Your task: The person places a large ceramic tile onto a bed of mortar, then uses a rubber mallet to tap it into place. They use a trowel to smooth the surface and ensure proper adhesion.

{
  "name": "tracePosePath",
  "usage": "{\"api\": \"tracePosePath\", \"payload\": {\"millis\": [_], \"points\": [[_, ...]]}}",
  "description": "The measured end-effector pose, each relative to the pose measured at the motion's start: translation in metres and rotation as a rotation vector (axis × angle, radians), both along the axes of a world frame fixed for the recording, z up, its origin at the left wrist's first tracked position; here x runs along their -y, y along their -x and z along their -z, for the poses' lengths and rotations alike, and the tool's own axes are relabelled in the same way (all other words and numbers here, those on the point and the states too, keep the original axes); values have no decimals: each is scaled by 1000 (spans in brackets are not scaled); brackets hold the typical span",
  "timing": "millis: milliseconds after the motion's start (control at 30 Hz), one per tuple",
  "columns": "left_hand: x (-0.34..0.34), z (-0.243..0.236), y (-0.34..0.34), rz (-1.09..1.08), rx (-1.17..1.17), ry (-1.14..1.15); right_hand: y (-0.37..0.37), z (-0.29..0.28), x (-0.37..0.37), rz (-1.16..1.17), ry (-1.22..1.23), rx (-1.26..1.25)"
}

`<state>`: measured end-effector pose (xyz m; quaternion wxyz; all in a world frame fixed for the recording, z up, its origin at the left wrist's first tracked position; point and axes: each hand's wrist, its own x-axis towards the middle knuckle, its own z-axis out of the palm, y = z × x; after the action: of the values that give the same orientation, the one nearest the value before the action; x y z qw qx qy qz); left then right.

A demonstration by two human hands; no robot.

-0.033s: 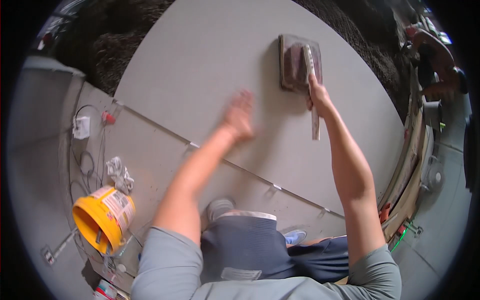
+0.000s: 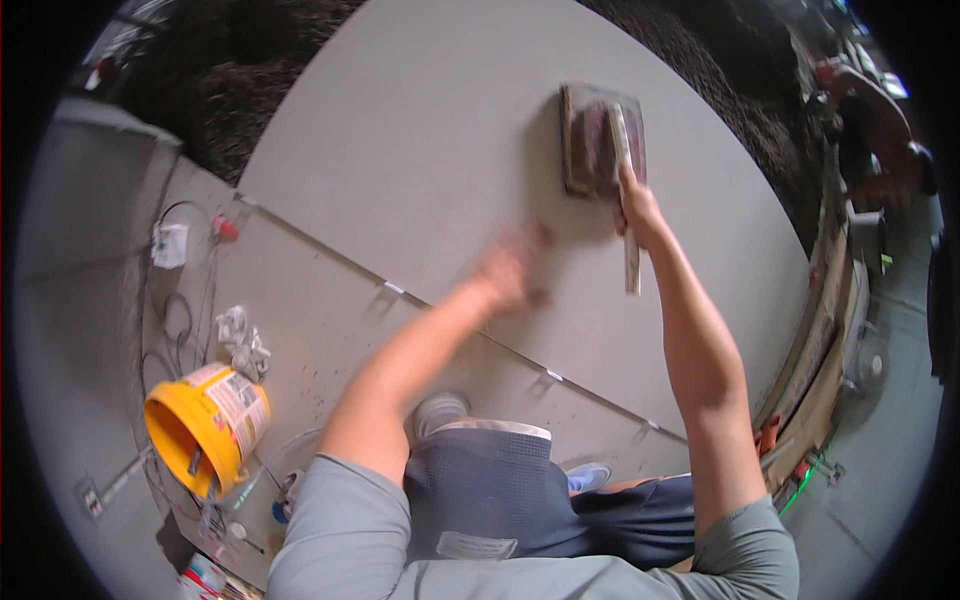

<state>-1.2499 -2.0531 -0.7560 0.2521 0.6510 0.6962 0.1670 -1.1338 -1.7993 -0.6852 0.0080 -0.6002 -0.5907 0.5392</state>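
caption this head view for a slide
Right hand grips a pale stick by a dark block; blurred left hand over grey tile.

grey shirt [image 2: 560, 580], short sleeves [image 2: 345, 515] | navy textured legwear [image 2: 490, 485], pale patch [image 2: 476, 546] | greyish shoe [image 2: 441, 410]

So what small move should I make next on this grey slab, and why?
Probably settle your left grip flat on the slab, clear of the square block. It looks blurred and empty, while your right grip is closed around the pale bar at the block, so a steady palm might help your balance.
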Motion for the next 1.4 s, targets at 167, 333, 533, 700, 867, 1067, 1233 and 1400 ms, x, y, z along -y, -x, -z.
{"api": "tracePosePath", "payload": {"millis": [167,333,533,700,867,1067,1233,1400], "points": [[72,-37,-97,397,644,239,-82,-18,63,-97,143,-49],[68,5,31,-569,-177,-126,-110,-27,119,-127,174,-41],[68,19,36,-753,-383,-97,-75,-110,97,-110,-68,-105],[71,17,34,-820,-387,-64,-7,-209,87,-63,-370,-555],[63,6,34,-825,-354,-10,-24,-48,101,-361,-922,-194],[72,1,38,-781,-263,120,-10,-17,131,-433,-141,124],[110,14,178,-978,-619,50,-10,-26,137,-338,-9,59],[119,21,209,-1073,-530,-58,49,-81,108,-223,-85,58]]}}
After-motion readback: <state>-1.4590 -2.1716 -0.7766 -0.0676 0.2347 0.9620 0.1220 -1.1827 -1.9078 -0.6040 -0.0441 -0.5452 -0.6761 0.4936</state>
